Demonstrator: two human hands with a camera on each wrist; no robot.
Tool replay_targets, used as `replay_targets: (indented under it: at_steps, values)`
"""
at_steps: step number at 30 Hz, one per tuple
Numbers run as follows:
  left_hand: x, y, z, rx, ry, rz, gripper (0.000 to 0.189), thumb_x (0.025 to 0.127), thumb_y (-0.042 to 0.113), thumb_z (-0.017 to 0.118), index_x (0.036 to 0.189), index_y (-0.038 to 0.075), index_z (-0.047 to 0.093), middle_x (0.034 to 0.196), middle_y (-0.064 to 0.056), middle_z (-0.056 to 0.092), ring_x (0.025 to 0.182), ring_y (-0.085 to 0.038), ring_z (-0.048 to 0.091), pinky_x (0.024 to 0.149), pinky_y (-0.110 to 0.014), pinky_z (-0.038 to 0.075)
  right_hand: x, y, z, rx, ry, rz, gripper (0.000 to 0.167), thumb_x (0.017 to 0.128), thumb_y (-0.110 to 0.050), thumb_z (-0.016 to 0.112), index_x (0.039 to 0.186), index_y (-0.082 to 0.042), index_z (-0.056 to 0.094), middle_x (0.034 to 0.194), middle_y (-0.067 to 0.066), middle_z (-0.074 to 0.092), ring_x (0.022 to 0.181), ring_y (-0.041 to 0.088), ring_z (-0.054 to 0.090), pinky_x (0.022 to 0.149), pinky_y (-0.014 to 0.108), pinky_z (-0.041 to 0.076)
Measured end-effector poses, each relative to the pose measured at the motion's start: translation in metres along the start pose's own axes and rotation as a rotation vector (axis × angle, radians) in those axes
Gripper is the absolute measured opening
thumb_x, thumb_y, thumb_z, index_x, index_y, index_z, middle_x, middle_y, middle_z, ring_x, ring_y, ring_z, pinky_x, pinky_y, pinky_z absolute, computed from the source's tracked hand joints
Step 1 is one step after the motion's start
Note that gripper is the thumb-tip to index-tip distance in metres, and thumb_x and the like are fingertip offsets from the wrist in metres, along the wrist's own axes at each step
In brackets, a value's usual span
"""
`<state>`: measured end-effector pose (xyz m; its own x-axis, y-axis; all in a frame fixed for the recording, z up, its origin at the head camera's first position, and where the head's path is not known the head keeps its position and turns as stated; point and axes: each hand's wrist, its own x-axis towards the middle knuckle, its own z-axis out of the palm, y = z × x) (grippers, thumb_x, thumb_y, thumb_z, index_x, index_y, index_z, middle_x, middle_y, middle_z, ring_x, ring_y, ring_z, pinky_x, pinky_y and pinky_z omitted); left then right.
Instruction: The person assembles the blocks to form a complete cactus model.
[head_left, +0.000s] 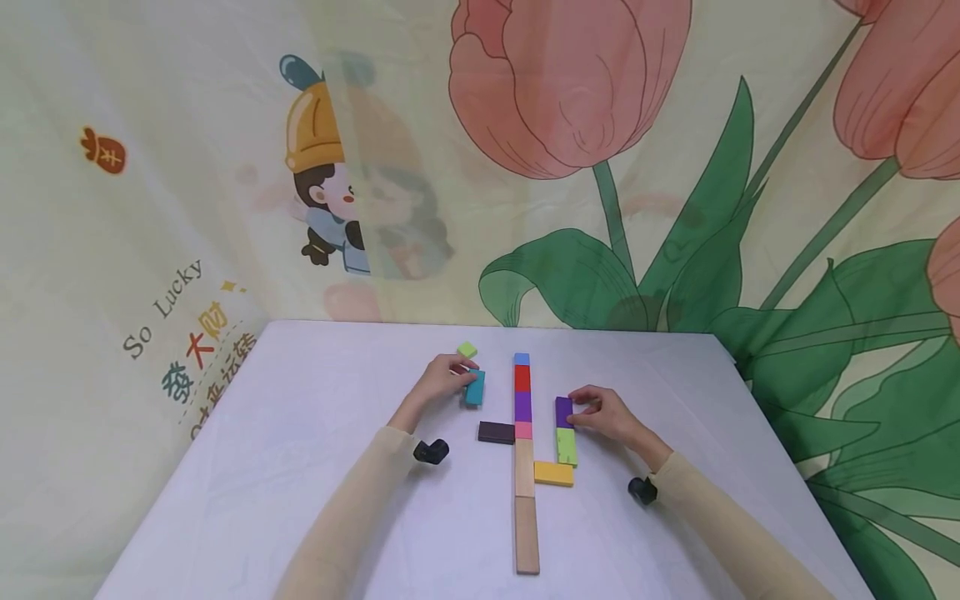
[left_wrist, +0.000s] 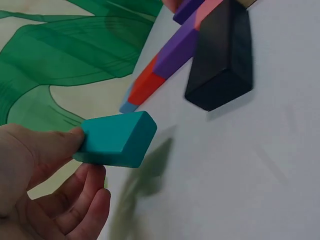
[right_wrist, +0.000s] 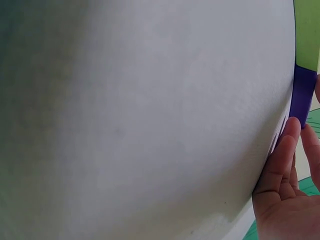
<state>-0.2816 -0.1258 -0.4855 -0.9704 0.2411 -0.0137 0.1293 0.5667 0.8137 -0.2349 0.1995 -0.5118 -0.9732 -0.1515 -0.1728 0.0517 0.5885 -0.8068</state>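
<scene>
Between thumb and fingers, my left hand (head_left: pixel 444 377) pinches a teal block (left_wrist: pixel 117 137); its shadow falls on the white cloth beside it. A dark purple block (head_left: pixel 564 412) is pinched by my right hand (head_left: pixel 606 412), at the far end of a light green block (head_left: pixel 566 447). Those two blocks line up end to end, and a yellow block (head_left: pixel 553 474) lies crosswise at their near end. Left of them runs a straight row: a blue block (head_left: pixel 522 359), a red one, a purple block (head_left: pixel 522 407), a pink one and two wooden blocks (head_left: pixel 527 535).
A black block (head_left: pixel 496 432) sticks out left from the row near the pink piece. Beyond my left hand lies a small light green block (head_left: pixel 467 349). The white-covered table (head_left: pixel 300 500) ends at a printed cloth backdrop (head_left: pixel 570 83).
</scene>
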Motion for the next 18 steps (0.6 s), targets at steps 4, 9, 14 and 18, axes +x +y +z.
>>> replay_targets:
  at_steps: [4,9,14,18]
  values:
    - [-0.003,-0.003,0.009,-0.017,-0.027,0.004,0.017,0.090,0.011,0.070,0.105,0.003,0.074,0.092,-0.009,0.069,0.085,-0.018,0.061,0.068,-0.024,0.049,-0.001,-0.001,0.000,0.008,-0.004,0.003,0.042,0.084,-0.011,0.078,0.122,-0.001,0.064,0.117,0.017,0.062,0.088,0.024,0.056,0.076,0.029,0.052]
    - [-0.005,-0.003,0.015,-0.029,-0.049,0.029,0.017,0.090,0.010,0.070,0.105,0.002,0.074,0.089,-0.008,0.070,0.082,-0.017,0.061,0.069,-0.026,0.050,0.001,0.001,-0.001,-0.003,0.005,0.011,0.042,0.084,-0.011,0.078,0.122,-0.002,0.064,0.117,0.015,0.062,0.089,0.023,0.056,0.077,0.029,0.052]
    - [-0.007,-0.001,0.017,-0.024,-0.071,0.022,0.017,0.091,0.010,0.069,0.105,0.003,0.074,0.088,-0.007,0.070,0.080,-0.016,0.061,0.069,-0.026,0.051,0.002,0.002,-0.001,-0.003,0.006,0.017,0.043,0.084,-0.012,0.079,0.123,-0.002,0.064,0.117,0.015,0.062,0.089,0.023,0.056,0.077,0.029,0.052]
    - [-0.009,-0.001,0.019,-0.017,-0.077,0.012,0.016,0.092,0.011,0.068,0.106,0.004,0.074,0.091,-0.007,0.069,0.081,-0.016,0.061,0.070,-0.027,0.052,0.001,0.001,-0.001,-0.003,0.006,0.011,0.042,0.083,-0.012,0.079,0.122,-0.002,0.064,0.116,0.015,0.062,0.088,0.023,0.056,0.076,0.029,0.052]
